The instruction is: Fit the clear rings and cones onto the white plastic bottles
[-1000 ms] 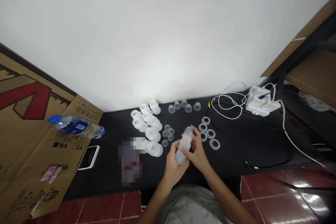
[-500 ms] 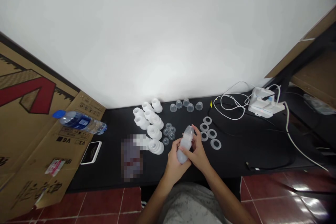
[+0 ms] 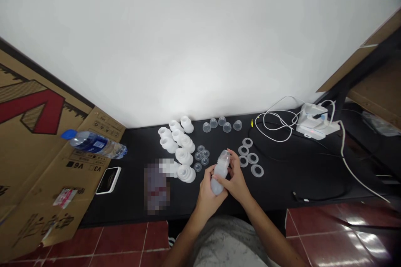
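Note:
My left hand (image 3: 208, 194) and my right hand (image 3: 234, 181) both grip a translucent frosted bottle (image 3: 219, 174) above the black table. My left hand wraps its lower body, and my right fingers close around its upper part. Its neck tilts away from me. Nearest my hands lie several small clear valve-like cups (image 3: 200, 157) to the left and several translucent silicone rings (image 3: 250, 158) to the right. Several white flange-like plastic pieces (image 3: 183, 156) stand further left, and several clear dome caps (image 3: 221, 123) line the far edge.
The black table (image 3: 275, 179) meets a white wall. A cardboard sheet (image 3: 46, 162) at left bears a water bottle (image 3: 95, 144) with a blue cap, and a phone (image 3: 108, 180) lies beside it. A blurred object (image 3: 156, 185) sits mid-table. A white device (image 3: 313, 123) with cables stands at right.
The view has shifted slightly, so the table items sit a little further right. The bottle stays in both hands with only a small change in position.

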### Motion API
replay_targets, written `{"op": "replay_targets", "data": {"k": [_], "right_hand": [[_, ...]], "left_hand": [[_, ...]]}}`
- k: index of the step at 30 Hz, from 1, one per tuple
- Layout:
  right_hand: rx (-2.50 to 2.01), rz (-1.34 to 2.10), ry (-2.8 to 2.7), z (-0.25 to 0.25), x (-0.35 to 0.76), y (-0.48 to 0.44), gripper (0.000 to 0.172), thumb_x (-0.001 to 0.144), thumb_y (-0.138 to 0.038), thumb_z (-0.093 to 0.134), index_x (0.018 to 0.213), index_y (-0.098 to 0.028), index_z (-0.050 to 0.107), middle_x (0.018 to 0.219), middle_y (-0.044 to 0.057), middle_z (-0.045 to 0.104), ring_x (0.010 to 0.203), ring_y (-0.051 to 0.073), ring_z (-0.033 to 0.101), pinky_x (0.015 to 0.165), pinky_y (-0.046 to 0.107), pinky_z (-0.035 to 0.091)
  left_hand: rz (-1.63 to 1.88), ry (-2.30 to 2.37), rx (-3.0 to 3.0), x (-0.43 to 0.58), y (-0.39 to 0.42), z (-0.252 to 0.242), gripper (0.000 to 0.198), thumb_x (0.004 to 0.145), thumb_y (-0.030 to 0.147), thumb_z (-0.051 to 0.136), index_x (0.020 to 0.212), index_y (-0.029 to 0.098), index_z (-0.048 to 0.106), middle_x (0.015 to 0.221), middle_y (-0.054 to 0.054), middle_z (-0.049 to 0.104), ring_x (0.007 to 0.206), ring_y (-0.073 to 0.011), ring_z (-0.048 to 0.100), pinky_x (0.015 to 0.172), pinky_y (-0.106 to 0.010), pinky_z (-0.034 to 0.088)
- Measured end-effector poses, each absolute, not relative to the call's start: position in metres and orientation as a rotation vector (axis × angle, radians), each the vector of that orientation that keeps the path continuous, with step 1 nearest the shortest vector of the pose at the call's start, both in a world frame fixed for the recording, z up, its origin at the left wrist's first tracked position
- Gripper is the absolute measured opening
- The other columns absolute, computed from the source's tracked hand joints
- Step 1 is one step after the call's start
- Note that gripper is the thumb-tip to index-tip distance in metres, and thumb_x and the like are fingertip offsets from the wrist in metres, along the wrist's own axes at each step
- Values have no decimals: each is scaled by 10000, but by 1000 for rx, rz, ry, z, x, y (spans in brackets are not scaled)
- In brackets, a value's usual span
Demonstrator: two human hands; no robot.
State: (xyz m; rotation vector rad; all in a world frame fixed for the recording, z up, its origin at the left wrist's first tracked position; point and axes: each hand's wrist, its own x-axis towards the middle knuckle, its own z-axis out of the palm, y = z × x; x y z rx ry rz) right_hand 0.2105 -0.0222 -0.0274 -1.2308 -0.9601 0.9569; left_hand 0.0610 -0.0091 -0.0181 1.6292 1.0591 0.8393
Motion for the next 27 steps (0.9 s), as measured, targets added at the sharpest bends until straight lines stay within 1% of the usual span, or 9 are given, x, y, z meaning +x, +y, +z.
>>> {"op": "replay_targets", "data": {"k": [9, 16, 22, 27], "right_hand": [[-1205, 960, -978, -27, 210, -24, 962, 824, -412, 955, 1575, -354, 358, 1416, 96, 595, 1250, 293, 667, 1088, 467, 582], [-1194, 928, -1002, -28, 211, -25, 930, 832, -418, 955, 1557, -345, 377, 1383, 98, 599, 1218, 293, 676, 1055, 461, 598], [-1196, 916, -991, -31, 212, -24, 942, 790, -413, 986, 1534, -340, 413, 1329, 85, 636, 1184, 294, 694, 1026, 458, 602], [-1201, 910, -991, -32, 212, -24, 932, 782, -405, 996, 1518, -345, 427, 1302, 71, 646, 1157, 287, 697, 1019, 457, 597]], "left_hand": [[846, 1068, 1641, 59, -12, -19, 676, 821, 160, 775, 1451, 246, 544, 1355, -107, 744, 1187, -287, 753, 1011, -412, 594], [853, 1076, 1678, 58, -13, -18, 674, 823, 162, 772, 1454, 239, 546, 1379, -122, 737, 1230, -303, 746, 1062, -446, 589], [857, 1110, 1661, 59, -14, -17, 655, 816, 188, 779, 1431, 236, 558, 1336, -120, 760, 1204, -311, 761, 1044, -452, 601], [850, 1123, 1677, 58, -15, -18, 638, 839, 207, 771, 1439, 244, 558, 1369, -117, 738, 1239, -308, 740, 1071, -452, 581]]}}
